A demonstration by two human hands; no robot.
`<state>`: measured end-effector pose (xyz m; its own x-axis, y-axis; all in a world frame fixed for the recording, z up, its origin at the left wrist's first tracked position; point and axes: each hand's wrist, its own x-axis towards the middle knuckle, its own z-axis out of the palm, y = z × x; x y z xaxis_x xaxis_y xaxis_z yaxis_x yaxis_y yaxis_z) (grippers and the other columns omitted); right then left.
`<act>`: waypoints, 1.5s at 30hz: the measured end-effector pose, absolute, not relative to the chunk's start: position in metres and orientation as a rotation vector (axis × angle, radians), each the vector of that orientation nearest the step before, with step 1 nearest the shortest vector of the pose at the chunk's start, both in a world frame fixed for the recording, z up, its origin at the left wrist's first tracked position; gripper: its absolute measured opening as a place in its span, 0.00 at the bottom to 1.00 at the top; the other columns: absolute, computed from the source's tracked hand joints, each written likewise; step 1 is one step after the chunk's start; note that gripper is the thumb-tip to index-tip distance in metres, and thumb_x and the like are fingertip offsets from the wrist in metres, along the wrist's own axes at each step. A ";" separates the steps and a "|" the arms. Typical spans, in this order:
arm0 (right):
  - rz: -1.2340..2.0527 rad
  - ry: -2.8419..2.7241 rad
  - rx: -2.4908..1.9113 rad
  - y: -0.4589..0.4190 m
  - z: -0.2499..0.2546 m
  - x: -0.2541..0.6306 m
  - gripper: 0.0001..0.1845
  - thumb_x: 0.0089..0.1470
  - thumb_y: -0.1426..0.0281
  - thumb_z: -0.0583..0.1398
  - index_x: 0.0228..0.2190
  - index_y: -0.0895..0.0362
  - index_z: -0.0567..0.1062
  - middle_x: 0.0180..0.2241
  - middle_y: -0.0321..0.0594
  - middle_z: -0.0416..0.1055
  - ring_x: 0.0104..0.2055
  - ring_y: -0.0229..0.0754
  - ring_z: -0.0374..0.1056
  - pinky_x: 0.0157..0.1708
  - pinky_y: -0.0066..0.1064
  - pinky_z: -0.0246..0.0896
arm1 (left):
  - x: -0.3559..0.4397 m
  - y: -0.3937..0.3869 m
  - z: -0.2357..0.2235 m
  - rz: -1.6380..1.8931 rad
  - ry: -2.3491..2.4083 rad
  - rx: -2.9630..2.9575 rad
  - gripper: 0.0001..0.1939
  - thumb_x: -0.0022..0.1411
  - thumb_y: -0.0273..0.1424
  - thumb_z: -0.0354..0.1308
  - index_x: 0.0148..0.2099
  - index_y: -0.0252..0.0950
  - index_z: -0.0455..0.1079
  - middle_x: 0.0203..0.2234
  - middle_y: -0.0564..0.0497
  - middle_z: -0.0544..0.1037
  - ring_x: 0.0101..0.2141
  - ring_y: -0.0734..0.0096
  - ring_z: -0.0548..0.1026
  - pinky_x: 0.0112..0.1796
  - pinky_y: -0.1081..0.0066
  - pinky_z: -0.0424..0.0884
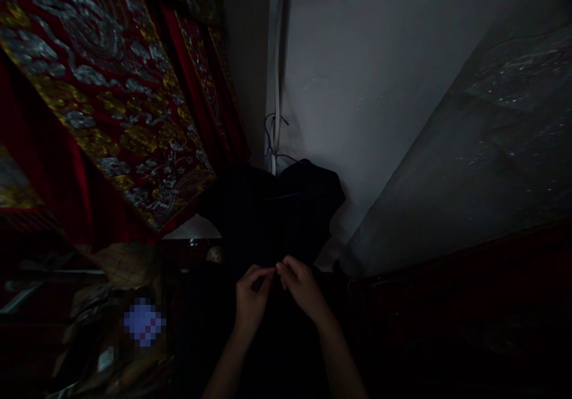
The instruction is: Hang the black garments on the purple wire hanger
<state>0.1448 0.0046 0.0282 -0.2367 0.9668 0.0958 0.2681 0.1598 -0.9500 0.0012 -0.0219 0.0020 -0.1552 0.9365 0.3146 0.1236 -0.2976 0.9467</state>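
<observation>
A black garment (286,223) hangs from a thin purple hanger (267,131) in front of me, too dark for its cut to show. In front of its lower part, my left hand (252,298) is closed in a pinch, thumb against fingertips. My right hand (300,283) pinches too, and the fingertips of both hands meet or nearly meet. Whatever lies between them is too small and dark to make out; whether they grip the cloth I cannot tell.
A red cloth (134,95) with silver and gold embroidery hangs at the left. Behind the garment rise a pale wall (366,71) and a white strap (277,77). Clear plastic sheeting (482,137) slants down on the right. Blurred items and a round perforated object (215,254) lie lower left.
</observation>
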 end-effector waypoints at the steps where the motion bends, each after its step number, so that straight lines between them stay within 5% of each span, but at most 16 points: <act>1: 1.155 -1.627 -1.186 0.006 0.029 0.148 0.23 0.61 0.50 0.54 0.24 0.54 0.64 0.19 0.31 0.61 0.23 0.36 0.59 0.26 0.28 0.53 | 0.004 -0.022 0.000 1.522 1.249 1.403 0.08 0.63 0.33 0.60 0.40 0.37 0.80 0.32 0.48 0.80 0.35 0.65 0.79 0.38 0.69 0.74; 6: 1.283 -1.574 -1.150 0.006 0.028 0.149 0.25 0.57 0.48 0.58 0.23 0.56 0.70 0.16 0.31 0.61 0.20 0.35 0.57 0.24 0.28 0.50 | 0.012 -0.017 -0.003 1.582 1.309 1.400 0.14 0.59 0.28 0.60 0.48 0.36 0.73 0.41 0.45 0.81 0.43 0.61 0.79 0.45 0.64 0.74; 12: 1.501 -1.530 -1.062 0.003 0.036 0.136 0.24 0.57 0.51 0.56 0.24 0.57 0.74 0.15 0.32 0.63 0.18 0.34 0.57 0.21 0.28 0.49 | 0.007 -0.016 0.002 1.476 1.329 1.609 0.05 0.61 0.27 0.55 0.34 0.36 0.72 0.27 0.52 0.78 0.31 0.67 0.77 0.35 0.70 0.71; 20: 1.218 -1.704 -1.273 0.016 0.049 0.142 0.18 0.56 0.56 0.60 0.24 0.56 0.69 0.20 0.34 0.67 0.24 0.37 0.63 0.26 0.28 0.54 | 0.000 -0.023 0.007 1.577 1.321 1.539 0.07 0.65 0.31 0.57 0.37 0.37 0.75 0.31 0.50 0.79 0.34 0.66 0.77 0.38 0.69 0.72; 26: 1.089 -1.686 -1.208 0.001 0.037 0.138 0.19 0.63 0.56 0.54 0.25 0.55 0.66 0.21 0.31 0.64 0.25 0.36 0.62 0.29 0.28 0.55 | -0.003 -0.020 0.008 1.590 1.302 1.568 0.08 0.64 0.32 0.59 0.39 0.38 0.79 0.32 0.48 0.80 0.36 0.63 0.78 0.39 0.67 0.74; 34: 1.462 -1.420 -1.186 0.002 0.036 0.148 0.23 0.51 0.49 0.61 0.24 0.56 0.70 0.16 0.30 0.63 0.18 0.34 0.57 0.20 0.27 0.50 | -0.003 -0.023 0.005 1.511 1.227 1.665 0.09 0.66 0.31 0.57 0.41 0.38 0.79 0.33 0.48 0.80 0.36 0.65 0.78 0.39 0.69 0.73; 45: 1.055 -1.259 -0.832 0.099 0.192 0.126 0.20 0.47 0.54 0.66 0.22 0.58 0.74 0.13 0.27 0.57 0.14 0.28 0.49 0.16 0.25 0.41 | -0.007 0.019 -0.019 1.414 1.318 1.714 0.10 0.67 0.36 0.56 0.37 0.36 0.74 0.32 0.47 0.79 0.36 0.63 0.78 0.38 0.67 0.72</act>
<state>0.1262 0.0994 0.1923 -0.0088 0.9436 0.3309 -0.1608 0.3253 -0.9318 -0.0072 0.0194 -0.0186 -0.0348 0.9156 0.4006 0.3358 -0.3668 0.8676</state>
